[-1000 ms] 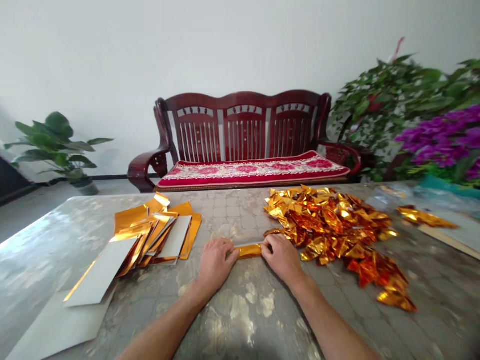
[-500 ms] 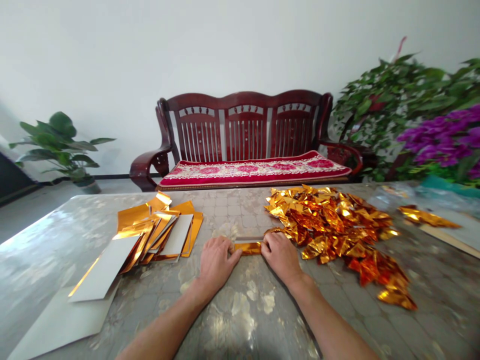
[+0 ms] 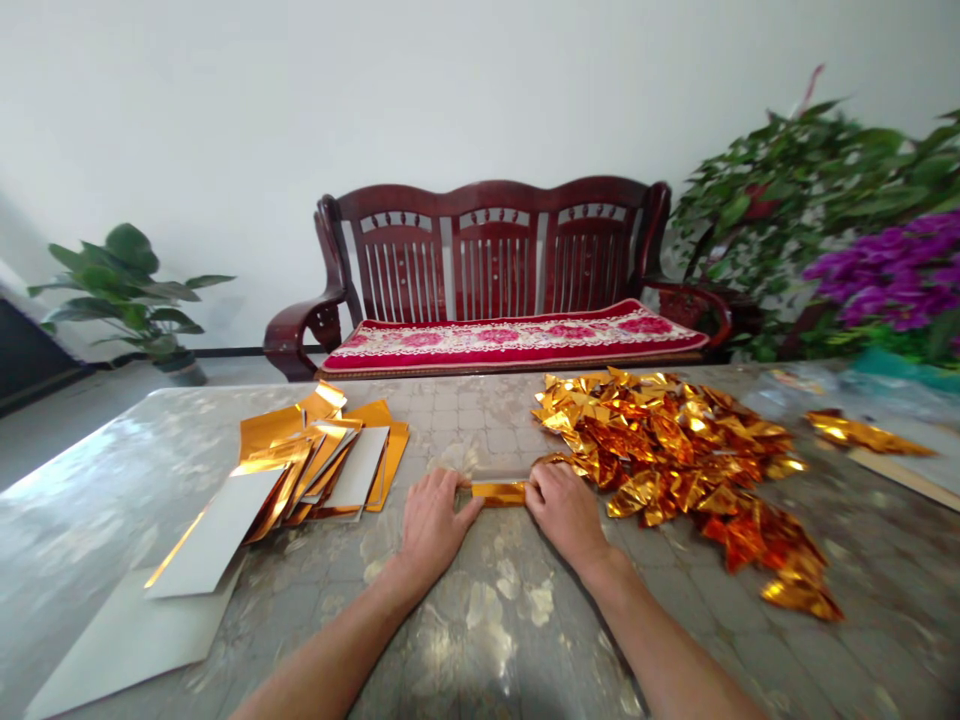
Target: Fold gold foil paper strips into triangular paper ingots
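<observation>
Between my two hands a narrow folded strip of gold foil paper (image 3: pixel 499 494) lies level, low at the table. My left hand (image 3: pixel 435 515) is closed on its left end, thumb along the near edge. The right end is pinched in the fingers of my right hand (image 3: pixel 564 505). Beyond my right hand spreads a heap of folded gold foil pieces (image 3: pixel 667 430), whose nearest ones come close to my knuckles. Left of my left hand lies a loose stack of gold foil sheets with pale backs (image 3: pixel 300 465).
The table (image 3: pixel 480 620) has a glossy patterned cover. Pale sheets (image 3: pixel 135 630) lie at its left front. One gold piece (image 3: pixel 866 435) and clear plastic (image 3: pixel 795 385) sit at the right. Behind stand a wooden bench (image 3: pixel 491 250), a potted plant (image 3: pixel 135 290) and purple flowers (image 3: pixel 892 265).
The visible part of the foil strip is narrower, with less pale backing showing along its far edge. Both hands keep hold of its ends. The view has shifted slightly.
</observation>
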The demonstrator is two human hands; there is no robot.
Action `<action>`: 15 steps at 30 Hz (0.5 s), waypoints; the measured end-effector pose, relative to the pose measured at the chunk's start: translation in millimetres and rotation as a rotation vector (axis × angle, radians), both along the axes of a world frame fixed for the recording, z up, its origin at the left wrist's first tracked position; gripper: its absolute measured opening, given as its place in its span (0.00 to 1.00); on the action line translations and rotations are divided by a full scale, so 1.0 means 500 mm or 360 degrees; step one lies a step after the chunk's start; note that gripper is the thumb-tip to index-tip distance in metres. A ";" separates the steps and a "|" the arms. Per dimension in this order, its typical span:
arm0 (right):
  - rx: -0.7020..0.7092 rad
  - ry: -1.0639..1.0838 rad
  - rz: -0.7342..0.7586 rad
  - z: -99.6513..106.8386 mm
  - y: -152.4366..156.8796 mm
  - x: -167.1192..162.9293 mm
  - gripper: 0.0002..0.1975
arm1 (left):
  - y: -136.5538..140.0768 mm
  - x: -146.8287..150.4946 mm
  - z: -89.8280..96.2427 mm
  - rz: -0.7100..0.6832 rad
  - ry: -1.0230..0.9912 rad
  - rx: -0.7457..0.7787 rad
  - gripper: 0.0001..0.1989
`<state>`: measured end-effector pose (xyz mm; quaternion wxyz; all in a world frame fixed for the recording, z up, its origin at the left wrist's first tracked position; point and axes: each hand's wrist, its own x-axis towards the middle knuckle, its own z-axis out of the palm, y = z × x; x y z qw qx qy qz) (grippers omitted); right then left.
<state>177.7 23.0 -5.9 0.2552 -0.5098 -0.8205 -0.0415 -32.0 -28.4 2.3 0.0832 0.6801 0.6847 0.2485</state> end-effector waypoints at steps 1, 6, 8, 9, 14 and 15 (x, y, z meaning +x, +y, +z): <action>-0.0027 0.0043 0.0031 0.001 -0.001 0.004 0.09 | 0.002 -0.003 -0.003 0.0011 -0.0064 0.0010 0.12; -0.0185 0.0223 0.0239 0.002 -0.006 0.025 0.06 | 0.011 -0.014 -0.008 -0.0031 -0.0283 0.0029 0.15; -0.0218 0.0253 0.0324 0.000 -0.008 0.028 0.05 | 0.015 -0.015 -0.007 -0.0131 -0.0236 0.0012 0.11; -0.0225 0.0263 0.0376 0.000 -0.009 0.029 0.04 | 0.016 -0.016 -0.008 -0.0173 -0.0220 0.0004 0.08; -0.0088 0.0399 0.0628 0.010 -0.018 0.026 0.06 | 0.028 -0.022 -0.024 -0.0023 -0.0582 0.0027 0.07; -0.0033 0.0437 0.0659 0.013 -0.020 0.026 0.06 | 0.030 -0.025 -0.027 0.0033 -0.0708 0.0048 0.07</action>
